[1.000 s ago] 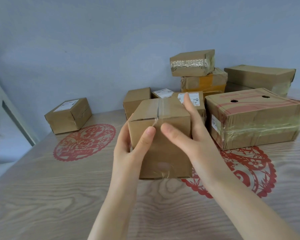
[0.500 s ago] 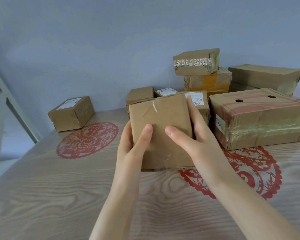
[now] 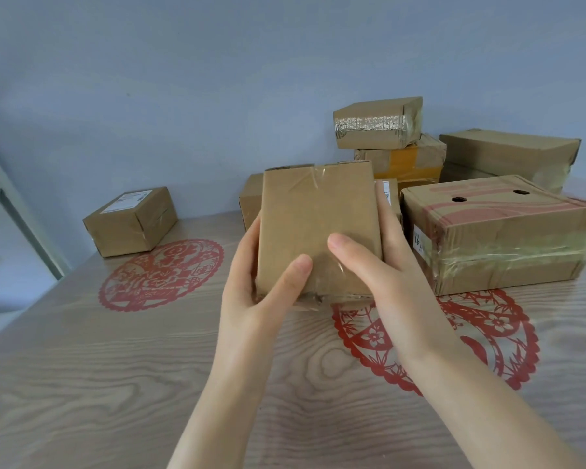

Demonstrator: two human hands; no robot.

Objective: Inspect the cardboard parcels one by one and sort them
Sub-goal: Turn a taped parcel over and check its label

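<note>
Above the table [image 3: 82, 384], the left hand [image 3: 257, 292] and right hand [image 3: 389, 282] clasp a box [image 3: 318, 211] by its sides, thumbs flat on its face, mid-inspection; next, it likely needs turning over

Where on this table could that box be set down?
Bare table spans the side nearer than the held parcel, and the left red cutout beside the lone labelled box is free. The back right is crowded with parcels around the red-striped box.
</note>
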